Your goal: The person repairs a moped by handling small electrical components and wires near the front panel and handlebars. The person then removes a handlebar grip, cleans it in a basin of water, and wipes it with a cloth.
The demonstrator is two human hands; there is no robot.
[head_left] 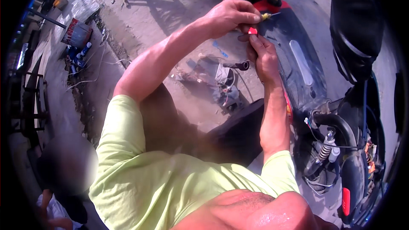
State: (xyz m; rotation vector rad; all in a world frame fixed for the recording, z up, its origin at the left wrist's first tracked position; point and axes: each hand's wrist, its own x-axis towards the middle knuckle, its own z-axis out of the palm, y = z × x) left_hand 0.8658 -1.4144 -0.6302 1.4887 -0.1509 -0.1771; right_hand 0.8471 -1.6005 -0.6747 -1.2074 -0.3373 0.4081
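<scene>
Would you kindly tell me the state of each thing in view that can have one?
Left hand: closed on yellow item
Yellow item: held, tip protruding
Right hand: pinching red item
Red item: held
Scooter: partly uncovered, shock exposed
Loose parts: lying on ground

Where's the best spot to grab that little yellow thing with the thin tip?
Probably pinch the yellow thing by its thicker body, coming from the left, where the left hand has its fingertips: the thin tip points right, away from them.
</scene>
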